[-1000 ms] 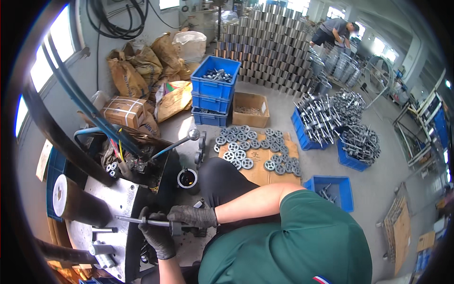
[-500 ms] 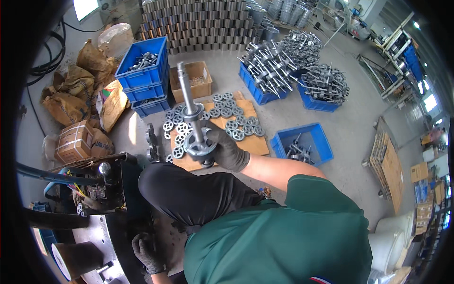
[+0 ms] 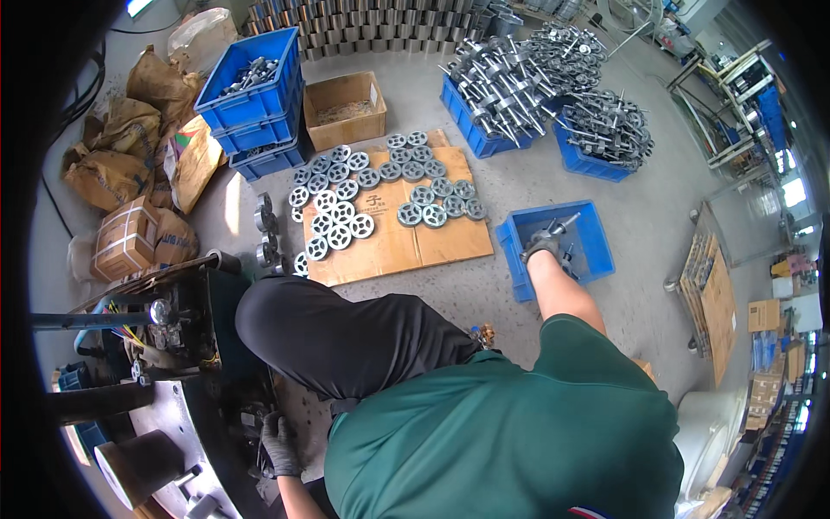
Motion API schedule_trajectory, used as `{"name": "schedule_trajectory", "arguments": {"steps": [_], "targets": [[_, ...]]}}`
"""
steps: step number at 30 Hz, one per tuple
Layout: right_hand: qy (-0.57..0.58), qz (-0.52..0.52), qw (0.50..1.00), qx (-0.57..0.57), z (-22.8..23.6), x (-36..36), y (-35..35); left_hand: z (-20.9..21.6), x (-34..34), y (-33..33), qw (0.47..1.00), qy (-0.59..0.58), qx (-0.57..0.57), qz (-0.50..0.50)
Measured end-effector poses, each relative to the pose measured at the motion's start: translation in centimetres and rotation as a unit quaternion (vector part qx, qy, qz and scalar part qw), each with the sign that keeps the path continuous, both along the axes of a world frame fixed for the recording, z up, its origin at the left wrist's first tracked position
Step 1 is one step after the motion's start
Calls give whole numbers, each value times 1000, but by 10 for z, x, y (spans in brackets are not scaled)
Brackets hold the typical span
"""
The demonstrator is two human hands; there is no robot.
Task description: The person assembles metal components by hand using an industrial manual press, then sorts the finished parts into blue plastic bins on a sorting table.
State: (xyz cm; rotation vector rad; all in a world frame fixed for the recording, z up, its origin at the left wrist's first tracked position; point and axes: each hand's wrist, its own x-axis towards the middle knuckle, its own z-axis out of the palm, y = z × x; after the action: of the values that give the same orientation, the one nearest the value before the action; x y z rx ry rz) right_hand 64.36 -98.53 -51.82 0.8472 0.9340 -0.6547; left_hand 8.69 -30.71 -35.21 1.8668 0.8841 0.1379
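My right hand (image 3: 541,244), in a dark grey glove, reaches down into the blue bin (image 3: 598,265) on the floor. It is closed around a metal shaft (image 3: 564,223) with wider round parts on it; the fingertips are partly hidden. Other metal shaft parts (image 3: 568,259) lie in the bin beside the hand. My left hand (image 3: 281,445), also gloved, is low on the left, next to the machine. Its fingers are curled against something dark that I cannot make out.
Grey spoked wheels (image 3: 343,213) lie on flattened cardboard (image 3: 450,246). Behind it stand a cardboard box (image 3: 346,130) and stacked blue crates (image 3: 251,125). Blue bins heaped with shafts (image 3: 506,86) are at the far right. The machine (image 3: 177,424) is at my left, a wooden board cart (image 3: 713,303) at right.
My right hand has moved right and down with the shaft, from above the cardboard into the blue bin. My left hand has shifted slightly to the right beside the machine.
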Motion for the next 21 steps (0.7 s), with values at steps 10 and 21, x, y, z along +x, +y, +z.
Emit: {"name": "schedule_trajectory", "arguments": {"steps": [10, 21], "targets": [[431, 540, 133, -710, 34, -9, 15, 3, -1, -4, 973, 117, 129, -151], [353, 650, -212, -639, 29, -27, 111, 44, -6, -7, 976, 103, 156, -114]]}}
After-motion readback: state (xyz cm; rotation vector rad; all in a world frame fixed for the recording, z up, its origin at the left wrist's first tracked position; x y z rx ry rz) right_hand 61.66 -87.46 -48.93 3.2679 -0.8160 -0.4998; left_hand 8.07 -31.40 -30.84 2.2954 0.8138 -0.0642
